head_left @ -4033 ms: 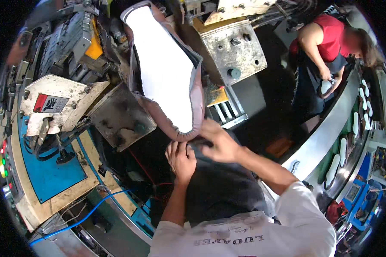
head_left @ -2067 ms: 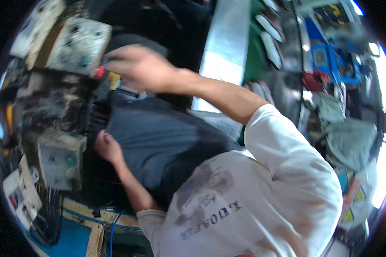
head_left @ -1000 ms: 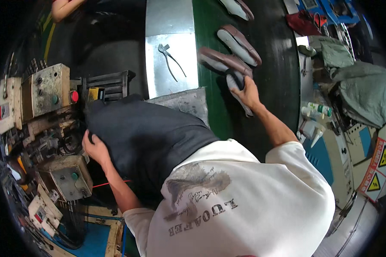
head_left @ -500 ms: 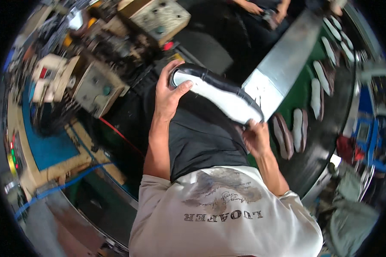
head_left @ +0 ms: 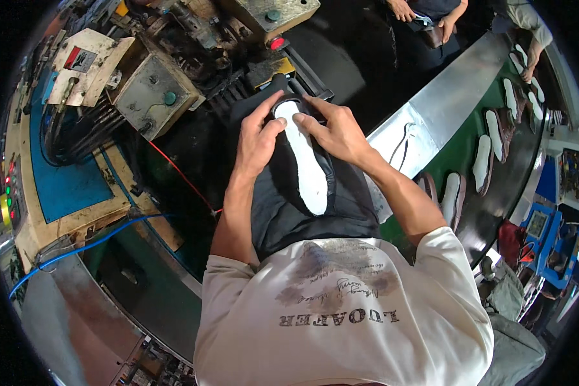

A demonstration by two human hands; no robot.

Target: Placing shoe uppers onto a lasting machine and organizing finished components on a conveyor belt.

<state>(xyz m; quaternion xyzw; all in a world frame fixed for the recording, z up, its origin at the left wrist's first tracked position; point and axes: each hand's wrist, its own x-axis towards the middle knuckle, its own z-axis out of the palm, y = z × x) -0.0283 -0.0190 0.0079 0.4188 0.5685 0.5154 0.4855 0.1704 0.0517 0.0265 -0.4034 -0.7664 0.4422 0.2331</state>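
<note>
A black shoe upper (head_left: 307, 168) lies bottom up along my thighs, its long white insole facing me. Both hands grip its far end. My left hand (head_left: 257, 143) wraps the left edge, thumb pressed onto the white insole. From the other side, my right hand (head_left: 338, 132) curls around the rim, its thumb also on the insole near the left thumb. Most fingertips are hidden beneath the shoe. Its near end rests against my dark trousers.
At left stand grimy machines with a control box (head_left: 154, 93) and a blue hose (head_left: 103, 275). A metal ledge (head_left: 424, 119) runs along a conveyor carrying several brown shoes (head_left: 482, 164). Beyond, a co-worker's hands (head_left: 449, 26) hold a shoe; another person's arm (head_left: 535, 48) reaches onto the conveyor.
The shoe has swung from slanting across my body to pointing away from me, lowered onto my lap. My right hand has moved from its near end up to the far end beside my left.
</note>
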